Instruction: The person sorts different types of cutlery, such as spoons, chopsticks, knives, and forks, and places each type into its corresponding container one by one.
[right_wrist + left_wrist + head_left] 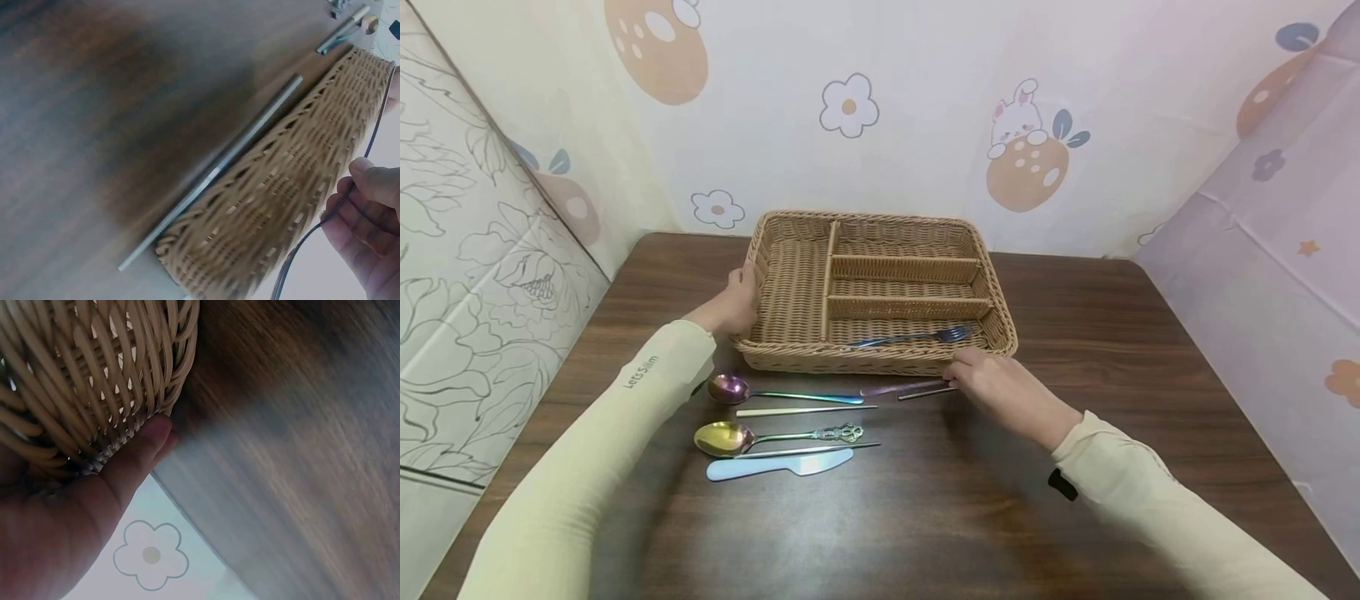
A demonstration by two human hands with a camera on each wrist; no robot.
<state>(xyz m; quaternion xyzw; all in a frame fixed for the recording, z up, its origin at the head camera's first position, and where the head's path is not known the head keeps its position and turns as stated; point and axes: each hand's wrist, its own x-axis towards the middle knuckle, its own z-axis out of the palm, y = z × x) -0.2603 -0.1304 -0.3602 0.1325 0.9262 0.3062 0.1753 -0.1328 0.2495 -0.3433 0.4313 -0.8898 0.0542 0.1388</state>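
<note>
My left hand [730, 307] grips the left side of a divided wicker basket [850, 361]; in the left wrist view the thumb [131, 453] lies against the weave. Close to the basket's front right corner, my right hand [1000, 393] pinches a slim, dark purple fork [304, 239] between thumb and fingers. Its handle points left, and its tined end curves down in the right wrist view. Beneath it, a metal chopstick [215, 172] lies on the table along the basket's front. A blue fork [902, 337] rests in the front compartment.
Left of centre on the brown table [940, 517] lie a purple-bowled spoon [730, 389], a light-handled chopstick [805, 411], a gold spoon [724, 438], another chopstick [842, 447] and a pale blue knife [778, 465]. A patterned wall [910, 150] stands behind the basket.
</note>
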